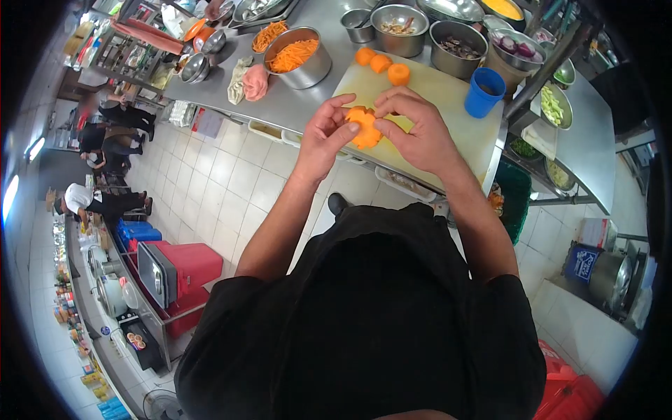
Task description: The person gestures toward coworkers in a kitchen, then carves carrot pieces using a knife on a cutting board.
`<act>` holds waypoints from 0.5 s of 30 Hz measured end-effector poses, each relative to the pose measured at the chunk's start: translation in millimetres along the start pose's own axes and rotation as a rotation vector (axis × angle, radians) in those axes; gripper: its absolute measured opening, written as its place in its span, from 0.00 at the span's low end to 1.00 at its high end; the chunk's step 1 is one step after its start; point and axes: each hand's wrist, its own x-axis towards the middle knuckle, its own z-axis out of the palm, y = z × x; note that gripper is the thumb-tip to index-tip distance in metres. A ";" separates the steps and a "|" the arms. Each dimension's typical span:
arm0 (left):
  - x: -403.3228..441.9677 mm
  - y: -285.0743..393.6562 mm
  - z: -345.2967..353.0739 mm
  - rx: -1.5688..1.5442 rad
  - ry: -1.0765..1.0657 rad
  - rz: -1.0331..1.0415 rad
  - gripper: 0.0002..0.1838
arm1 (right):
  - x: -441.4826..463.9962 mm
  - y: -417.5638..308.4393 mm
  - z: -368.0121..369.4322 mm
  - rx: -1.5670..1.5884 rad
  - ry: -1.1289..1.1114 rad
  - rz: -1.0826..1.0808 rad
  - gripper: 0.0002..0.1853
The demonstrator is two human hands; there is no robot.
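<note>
Board [451,105]: yellowish, on your steel counter [280,103].
Room: kitchen, pale floor tiles [238,171], red box [201,266] at your view's 8 o'clock.
Carrot piece [363,129]: orange, flat, scalloped like a flower.
Grip: your left hand [325,135] pinches it from 9 o'clock, your right hand [418,131] from 3; it sits between them.

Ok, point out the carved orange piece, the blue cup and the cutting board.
Carved orange piece [365,129]: head view, middle of its face.
Blue cup [481,103]: head view, outer wall.
Cutting board [456,119]: head view, bare surface.
</note>
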 end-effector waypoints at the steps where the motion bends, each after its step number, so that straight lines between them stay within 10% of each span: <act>1: -0.4 -3.9 -4.4 0.014 0.003 -0.007 0.27 | 0.6 2.5 1.7 0.013 -0.015 0.013 0.09; 15: -1.4 -17.0 -29.9 -0.005 0.067 -0.100 0.27 | -47.2 43.6 9.0 0.195 0.161 0.423 0.06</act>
